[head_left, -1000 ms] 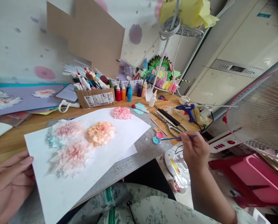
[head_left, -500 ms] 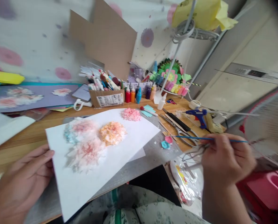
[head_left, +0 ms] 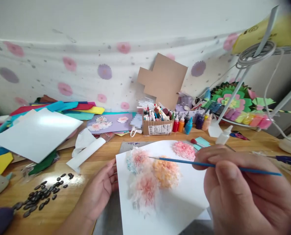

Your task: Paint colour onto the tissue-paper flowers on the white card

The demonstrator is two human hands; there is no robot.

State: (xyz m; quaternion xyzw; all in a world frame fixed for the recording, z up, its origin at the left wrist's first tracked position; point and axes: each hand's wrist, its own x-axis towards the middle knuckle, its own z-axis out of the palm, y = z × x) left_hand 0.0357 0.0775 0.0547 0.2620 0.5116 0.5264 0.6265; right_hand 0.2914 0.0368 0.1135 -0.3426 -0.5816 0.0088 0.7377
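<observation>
A white sheet of paper bears fluffy paper flowers: a pink-and-white bloom, a pink one with pale blue edges, an orange one and a small pink one. At the sheet's left edge is my left hand, its fingers curled at the border, partly hidden behind the paper. My right hand pinches a thin blue paintbrush. The brush points left, its tip over the blue-edged flower; contact cannot be made out.
Dark seeds lie scattered on the left of the wooden table, below coloured sheets and a white paper roll. Behind the flowers stand a cardboard box of pens, paint bottles and a clear squeeze bottle.
The view has swung left, showing the seeds and coloured sheets. My right hand has brought the paintbrush over the flowers, from beyond the sheet's right side. My left hand stays at the left edge.
</observation>
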